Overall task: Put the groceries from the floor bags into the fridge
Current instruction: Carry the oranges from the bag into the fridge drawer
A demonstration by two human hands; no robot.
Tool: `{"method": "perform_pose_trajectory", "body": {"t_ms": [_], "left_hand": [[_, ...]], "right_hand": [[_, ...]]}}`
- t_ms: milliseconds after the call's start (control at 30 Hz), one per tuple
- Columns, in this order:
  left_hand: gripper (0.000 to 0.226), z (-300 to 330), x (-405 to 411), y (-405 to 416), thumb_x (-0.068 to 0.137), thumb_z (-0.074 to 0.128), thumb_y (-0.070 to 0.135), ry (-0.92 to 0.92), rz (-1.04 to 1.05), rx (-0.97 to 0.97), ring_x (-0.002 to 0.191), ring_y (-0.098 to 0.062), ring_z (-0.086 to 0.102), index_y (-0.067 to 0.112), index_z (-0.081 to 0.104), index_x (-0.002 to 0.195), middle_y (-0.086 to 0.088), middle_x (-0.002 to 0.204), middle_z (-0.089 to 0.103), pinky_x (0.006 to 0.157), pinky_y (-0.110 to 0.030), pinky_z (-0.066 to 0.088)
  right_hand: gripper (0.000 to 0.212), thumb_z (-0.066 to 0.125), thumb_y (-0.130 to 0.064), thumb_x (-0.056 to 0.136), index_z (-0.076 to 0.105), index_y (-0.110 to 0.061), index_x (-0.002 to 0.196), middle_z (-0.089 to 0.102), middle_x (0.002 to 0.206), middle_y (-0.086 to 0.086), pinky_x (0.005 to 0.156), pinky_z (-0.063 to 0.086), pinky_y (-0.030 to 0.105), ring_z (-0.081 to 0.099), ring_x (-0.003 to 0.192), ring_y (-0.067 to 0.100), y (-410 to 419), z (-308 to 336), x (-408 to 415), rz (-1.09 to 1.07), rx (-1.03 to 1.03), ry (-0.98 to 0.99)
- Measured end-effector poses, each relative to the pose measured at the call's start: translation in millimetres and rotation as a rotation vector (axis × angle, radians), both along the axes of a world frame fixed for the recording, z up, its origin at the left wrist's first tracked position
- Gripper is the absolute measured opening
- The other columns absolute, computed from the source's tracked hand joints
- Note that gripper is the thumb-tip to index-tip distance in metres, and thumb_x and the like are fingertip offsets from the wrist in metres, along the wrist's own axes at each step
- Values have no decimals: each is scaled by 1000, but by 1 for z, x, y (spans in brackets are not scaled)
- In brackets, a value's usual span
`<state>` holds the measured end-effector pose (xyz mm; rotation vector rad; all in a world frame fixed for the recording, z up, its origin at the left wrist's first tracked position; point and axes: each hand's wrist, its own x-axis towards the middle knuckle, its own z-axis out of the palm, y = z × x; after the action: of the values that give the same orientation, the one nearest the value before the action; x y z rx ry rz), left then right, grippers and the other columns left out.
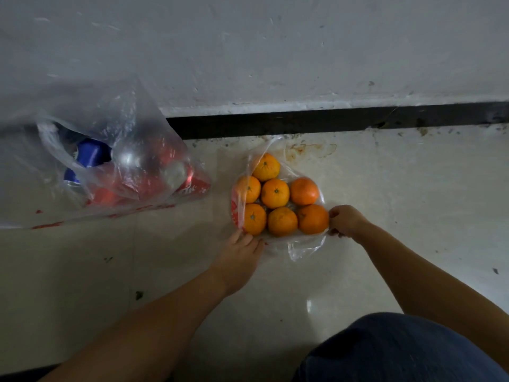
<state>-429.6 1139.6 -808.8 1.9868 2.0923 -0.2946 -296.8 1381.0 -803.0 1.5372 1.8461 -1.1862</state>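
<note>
Several oranges (275,193) lie in a flattened clear plastic bag (304,248) on the pale floor near the wall. My left hand (242,250) rests at the bag's near-left edge, fingers touching the plastic beside the front-left orange. My right hand (344,220) pinches the bag's right edge, right next to the front-right orange (312,219). To the left stands a second clear bag (132,150) holding red and blue cans, blurred. The fridge is not in view.
A white wall with a black skirting strip (330,121) runs behind the bags. My knee in dark trousers (407,351) fills the lower right. Bare tiled floor (82,271) lies in front of the bags.
</note>
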Motion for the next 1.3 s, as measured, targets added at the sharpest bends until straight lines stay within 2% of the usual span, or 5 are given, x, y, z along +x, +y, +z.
{"method": "perform_pose_trajectory", "body": {"t_ms": [167,433,633,1000,1300], "left_hand": [[39,-5,-20,-21,80,40,10,68,19,74,96,-24,67,9,73,100,-7,96,72,95,-56,47],[48,-8,-44,-20,69,33,17,28,262,-118,105,-22,67,8,76,88,-7,98,74,106,-54,24],[51,-16,-80,5,93,37,11,-121,401,-131,146,-20,17,11,34,144,-5,152,32,120,-41,1],[37,2,-101,89,100,35,17,-495,1046,-152,124,-35,48,2,49,130,-20,136,49,103,-43,39],[36,25,-91,81,95,43,21,-376,665,276,112,-24,52,15,47,130,-8,126,50,87,-38,49]], "right_hand": [[19,49,-13,93,61,-11,107,60,105,8,76,43,27,56,89,19,5,24,-34,76,518,241],[48,45,-14,93,42,-27,139,40,146,1,110,32,38,34,134,22,-9,24,-117,1141,520,372],[45,38,-10,97,40,-20,141,40,145,9,106,34,35,43,128,27,18,22,-159,886,312,416],[33,41,-31,100,59,-16,123,58,126,10,93,39,31,53,115,26,36,-1,-162,423,147,335],[19,47,-11,93,64,-15,100,62,102,1,82,47,29,58,93,18,32,41,-109,541,488,445]]}}
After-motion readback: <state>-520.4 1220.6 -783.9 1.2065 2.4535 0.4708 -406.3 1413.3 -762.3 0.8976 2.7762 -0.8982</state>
